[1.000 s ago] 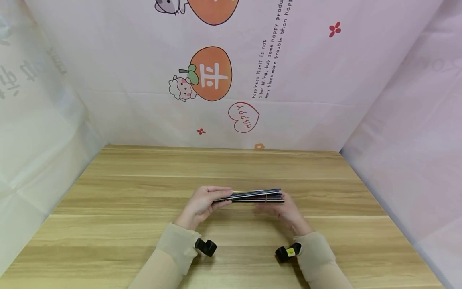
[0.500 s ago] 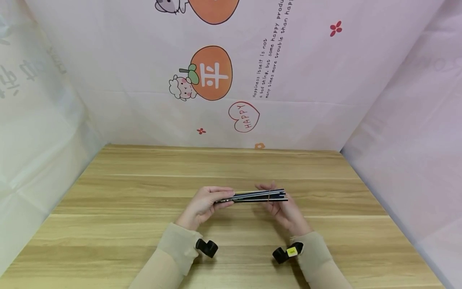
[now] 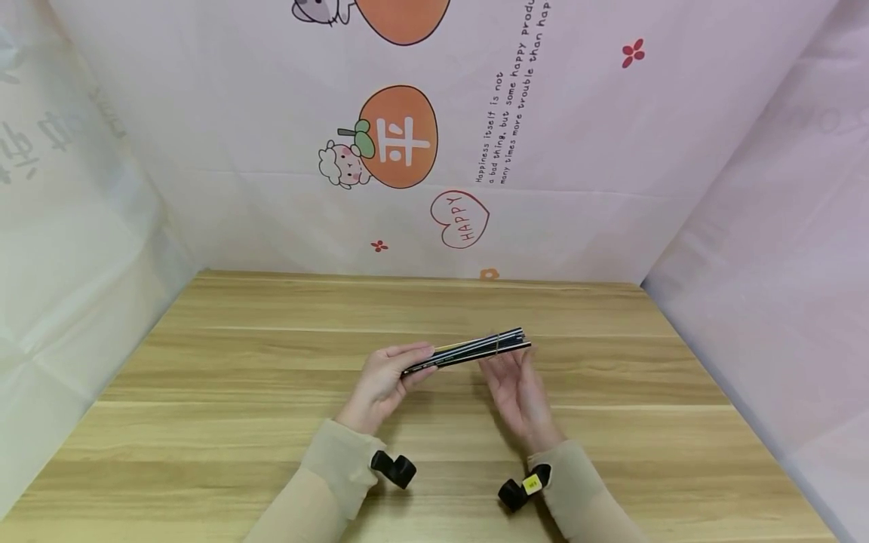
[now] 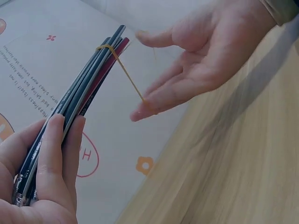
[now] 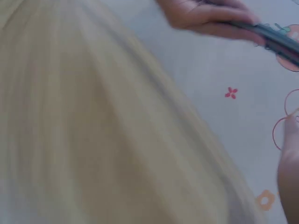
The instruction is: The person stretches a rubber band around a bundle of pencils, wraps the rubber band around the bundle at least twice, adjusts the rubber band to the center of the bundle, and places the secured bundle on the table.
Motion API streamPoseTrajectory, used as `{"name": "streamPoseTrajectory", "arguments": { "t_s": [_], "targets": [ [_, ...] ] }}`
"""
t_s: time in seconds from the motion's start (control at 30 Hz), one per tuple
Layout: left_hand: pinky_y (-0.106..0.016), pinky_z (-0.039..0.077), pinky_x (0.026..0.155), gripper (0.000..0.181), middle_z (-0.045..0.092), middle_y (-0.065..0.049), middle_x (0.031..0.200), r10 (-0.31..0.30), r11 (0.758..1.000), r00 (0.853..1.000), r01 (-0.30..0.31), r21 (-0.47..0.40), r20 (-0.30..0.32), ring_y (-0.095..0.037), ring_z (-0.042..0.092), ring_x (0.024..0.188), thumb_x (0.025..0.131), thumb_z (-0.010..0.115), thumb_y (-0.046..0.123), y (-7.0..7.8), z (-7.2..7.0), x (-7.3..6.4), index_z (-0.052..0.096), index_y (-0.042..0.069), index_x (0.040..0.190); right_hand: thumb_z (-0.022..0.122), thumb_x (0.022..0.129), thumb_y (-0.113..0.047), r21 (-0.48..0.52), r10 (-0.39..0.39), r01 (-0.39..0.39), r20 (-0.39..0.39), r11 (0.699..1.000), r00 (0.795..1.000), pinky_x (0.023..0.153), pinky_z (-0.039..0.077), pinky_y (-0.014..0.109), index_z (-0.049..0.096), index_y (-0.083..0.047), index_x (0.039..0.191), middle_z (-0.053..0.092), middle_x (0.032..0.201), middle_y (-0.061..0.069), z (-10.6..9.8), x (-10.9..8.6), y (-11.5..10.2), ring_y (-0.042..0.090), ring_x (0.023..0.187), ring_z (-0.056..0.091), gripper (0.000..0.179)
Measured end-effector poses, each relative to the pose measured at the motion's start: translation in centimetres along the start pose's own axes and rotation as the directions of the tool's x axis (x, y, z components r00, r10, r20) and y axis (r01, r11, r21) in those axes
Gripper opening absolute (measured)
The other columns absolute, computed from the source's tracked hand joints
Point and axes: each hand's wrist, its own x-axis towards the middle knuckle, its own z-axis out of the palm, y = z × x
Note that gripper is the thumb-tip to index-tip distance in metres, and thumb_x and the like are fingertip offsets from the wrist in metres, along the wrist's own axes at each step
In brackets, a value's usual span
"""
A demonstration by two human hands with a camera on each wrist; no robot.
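Observation:
My left hand (image 3: 382,381) grips a bundle of pencils (image 3: 474,351), mostly dark with pale stripes, by their left ends. The bundle is held above the table, its far ends tilted up to the right. In the left wrist view, a red pencil (image 4: 99,81) shows among the dark ones. A yellowish rubber band (image 4: 127,77) loops round the upper ends and stretches across to the fingertips of my right hand (image 3: 519,400). That hand's fingers are extended, apart from the pencils. The right wrist view is blurred and catches the pencils (image 5: 275,41) only partly.
The wooden table (image 3: 434,309) lies under both hands. A white printed sheet (image 3: 271,151) hangs behind it, with pale sheets on the left (image 3: 68,249) and right (image 3: 781,264). A black wrist camera (image 3: 394,469) sits on the left sleeve, another (image 3: 523,489) on the right.
The pencils' right ends have risen and swung away from me. My right hand has moved from behind the bundle's end to below it, palm turned up. The left hand keeps its grip.

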Motion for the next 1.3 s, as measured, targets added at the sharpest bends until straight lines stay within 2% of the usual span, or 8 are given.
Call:
{"name": "streamPoseTrajectory", "arguments": {
  "t_s": [0.17, 0.3, 0.53, 0.8, 0.9, 0.97, 1.2, 1.3],
  "targets": [
    [-0.021, 0.064, 0.074, 0.036, 0.070, -0.012, 0.098, 0.022, 1.000, 1.000, -0.022, -0.005, -0.011, -0.018, 0.073, 0.083, 0.089, 0.061, -0.014, 0.4, 0.0, -0.1, 0.055, -0.020, 0.124, 0.047, 0.104, -0.011, -0.189, -0.202, 0.197, -0.008, 0.962, 0.979, 0.108, 0.051, 0.032, 0.061, -0.011, 0.132, 0.060, 0.139, -0.003, 0.3, -0.2, -0.5, 0.012, 0.120, 0.063, 0.031],
    [-0.024, 0.064, 0.075, 0.034, 0.071, -0.013, 0.098, 0.036, 0.999, 0.999, -0.036, 0.032, -0.020, -0.019, 0.073, 0.083, 0.086, 0.066, -0.013, 0.8, 0.1, -0.3, 0.060, -0.019, 0.119, 0.056, 0.096, 0.007, -0.343, -0.277, 0.280, 0.060, 0.896, 0.959, 0.103, 0.053, 0.026, 0.048, -0.005, 0.145, 0.056, 0.144, -0.003, 0.4, -0.1, -1.5, 0.013, 0.121, 0.062, 0.051],
    [-0.030, 0.065, 0.079, 0.035, 0.072, -0.015, 0.098, 0.056, 0.987, 0.998, -0.055, 0.148, 0.000, -0.019, 0.074, 0.083, 0.085, 0.070, -0.011, 0.9, 0.3, -0.6, 0.061, -0.020, 0.117, 0.063, 0.087, 0.015, -0.644, -0.302, 0.408, 0.274, 0.648, 0.913, 0.093, 0.058, 0.021, 0.047, 0.008, 0.141, 0.058, 0.143, 0.002, 1.1, -0.1, -3.0, 0.015, 0.121, 0.063, 0.057],
    [-0.034, 0.065, 0.080, 0.024, 0.074, -0.015, 0.096, 0.059, 0.968, 0.998, -0.066, 0.243, 0.037, -0.026, 0.074, 0.092, 0.085, 0.069, -0.011, 1.0, 0.1, -0.6, 0.067, -0.017, 0.109, 0.066, 0.093, -0.003, -0.870, -0.182, 0.204, 0.135, 0.449, 0.974, 0.083, 0.061, 0.020, 0.062, 0.008, 0.124, 0.073, 0.115, -0.008, 2.3, -0.3, -3.9, 0.006, 0.102, 0.069, 0.033],
    [-0.036, 0.064, 0.083, 0.022, 0.074, -0.017, 0.102, 0.045, 0.956, 0.997, -0.059, 0.289, 0.056, -0.032, 0.071, 0.102, 0.085, 0.069, -0.009, 1.1, 0.0, -0.6, 0.069, -0.014, 0.107, 0.067, 0.095, -0.014, -0.909, -0.154, 0.087, 0.025, 0.409, 0.988, 0.084, 0.061, 0.021, 0.067, 0.006, 0.118, 0.074, 0.105, -0.013, 2.4, -0.3, -4.1, 0.003, 0.098, 0.069, 0.031],
    [-0.037, 0.064, 0.084, 0.023, 0.074, -0.017, 0.104, 0.038, 0.946, 0.996, -0.060, 0.319, 0.076, -0.033, 0.070, 0.105, 0.086, 0.070, -0.007, 1.1, -0.1, -0.6, 0.069, -0.014, 0.107, 0.068, 0.095, -0.021, -0.906, -0.126, 0.008, -0.050, 0.423, 0.991, 0.086, 0.060, 0.020, 0.070, 0.002, 0.114, 0.075, 0.098, -0.015, 2.4, -0.2, -4.3, 0.002, 0.098, 0.069, 0.030],
    [-0.035, 0.064, 0.084, 0.028, 0.074, -0.015, 0.102, -0.011, 0.939, 0.990, -0.040, 0.342, 0.144, -0.019, 0.074, 0.090, 0.085, 0.072, -0.006, 1.1, 0.0, -0.8, 0.067, -0.016, 0.111, 0.055, 0.102, -0.012, -0.550, 0.139, -0.200, -0.151, 0.811, 0.979, 0.077, 0.063, 0.019, 0.078, -0.014, 0.094, 0.077, 0.095, -0.003, 1.8, 0.1, -5.2, 0.010, 0.093, 0.073, 0.025],
    [-0.034, 0.064, 0.083, 0.029, 0.075, -0.013, 0.100, -0.030, 0.945, 0.985, -0.027, 0.326, 0.170, -0.017, 0.074, 0.087, 0.085, 0.071, -0.007, 1.2, 0.1, -1.0, 0.066, -0.017, 0.112, 0.046, 0.106, -0.014, -0.403, 0.254, -0.275, -0.108, 0.873, 0.961, 0.066, 0.060, 0.014, 0.078, -0.014, 0.094, 0.077, 0.097, 0.001, 1.6, 0.0, -5.5, 0.011, 0.092, 0.073, 0.034]
  ]
}}
